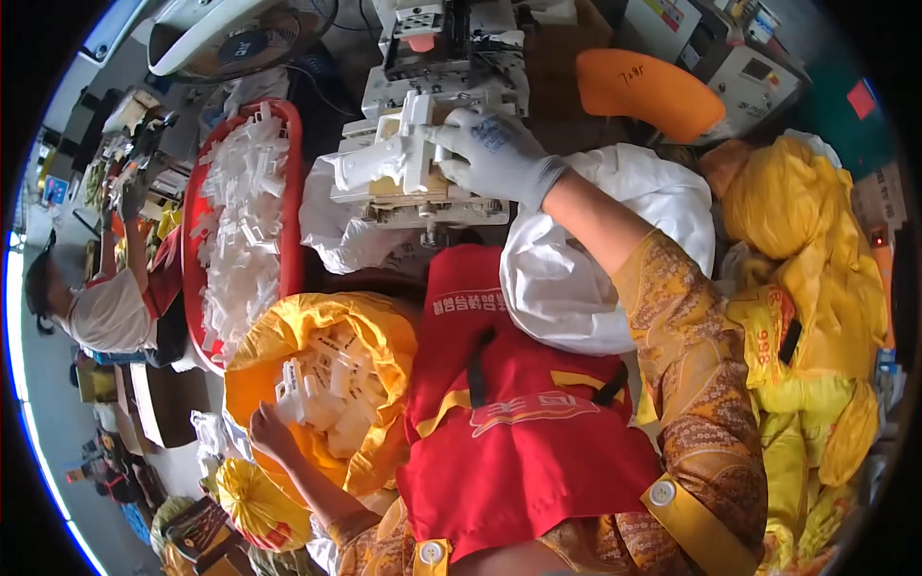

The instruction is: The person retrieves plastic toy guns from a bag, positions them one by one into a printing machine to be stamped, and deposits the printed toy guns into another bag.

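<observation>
My right hand [492, 156], in a pale grey glove, has its fingers closed against the side of a white plastic part [376, 165]. That part rests on the fixture of a white machine [447, 206] straight ahead; my fingertips are partly hidden. Bare and curled, my left hand [276, 434] is at the left rim of an open yellow sack [389, 331]. Its fingers meet a small white plastic piece [296, 394] with dark printing, though the grip itself shows poorly. More white pieces [346, 379] with dark marks fill the sack beneath.
A long red tub [296, 182] heaped with white plastic pieces stands left of the machine. Near my right arm lies a white sack [567, 288]. Yellow sacks [816, 259] pile up at right. A fan [245, 43] stands back left; a co-worker [106, 307] works at far left.
</observation>
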A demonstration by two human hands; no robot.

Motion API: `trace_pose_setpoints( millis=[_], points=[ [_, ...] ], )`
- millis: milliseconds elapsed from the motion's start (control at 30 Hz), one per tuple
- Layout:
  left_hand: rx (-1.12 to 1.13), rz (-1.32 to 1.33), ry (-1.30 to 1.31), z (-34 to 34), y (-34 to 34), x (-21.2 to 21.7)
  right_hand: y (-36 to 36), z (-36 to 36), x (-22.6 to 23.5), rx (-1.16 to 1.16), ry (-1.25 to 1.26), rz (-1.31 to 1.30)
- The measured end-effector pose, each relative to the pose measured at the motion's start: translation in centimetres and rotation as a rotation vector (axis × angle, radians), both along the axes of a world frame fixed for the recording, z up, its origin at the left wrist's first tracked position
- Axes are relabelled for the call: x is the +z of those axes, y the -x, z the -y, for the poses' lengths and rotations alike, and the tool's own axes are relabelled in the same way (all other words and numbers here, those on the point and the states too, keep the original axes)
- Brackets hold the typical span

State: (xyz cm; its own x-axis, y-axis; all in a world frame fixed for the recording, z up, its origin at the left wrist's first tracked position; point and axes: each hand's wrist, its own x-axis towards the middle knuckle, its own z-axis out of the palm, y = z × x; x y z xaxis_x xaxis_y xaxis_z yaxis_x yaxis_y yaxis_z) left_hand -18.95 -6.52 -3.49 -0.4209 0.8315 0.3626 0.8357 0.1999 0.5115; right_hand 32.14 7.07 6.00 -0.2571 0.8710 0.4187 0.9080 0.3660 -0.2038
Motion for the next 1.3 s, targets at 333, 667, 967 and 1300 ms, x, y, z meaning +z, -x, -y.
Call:
trace_pose_setpoints(
  millis=[333, 667, 967, 1300],
  points=[
    [-0.013, -0.165, -0.031, 1.3, 2.8, -0.8, -6.9, 1.7, 2.9, 0.408, 0.497, -0.451],
    [-0.319, -0.009, 0.000, -4.1, -6.5, -0.5, -19.1, 12.0, -21.2, -0.517, 1.025, 0.511],
    [-0.676, 0.239, 0.035, -4.2, -17.9, 0.6, -19.6, 12.8, -25.9, -0.497, 0.710, 0.558],
    [-1.393, 0.589, 0.555, -0.7, -33.3, 1.6, -14.5, 18.9, -10.6, -0.529, 0.329, -0.294]
  ],
)
